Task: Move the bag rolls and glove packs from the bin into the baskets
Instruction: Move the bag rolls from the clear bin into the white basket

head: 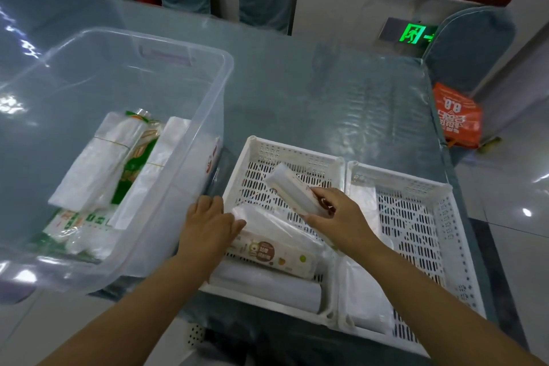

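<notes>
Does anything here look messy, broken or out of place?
Nothing looks spilled or damaged. The packs left in the clear bin lie in a loose, crooked pile. The roll in the right hand is tilted above the left basket, only because it is being held. The left hand rests at that basket's edge.

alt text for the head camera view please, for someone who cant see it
A person's right hand holds a white roll over the left white basket, while the left hand rests on a pack inside it. A clear bin to the left holds more packs.
</notes>
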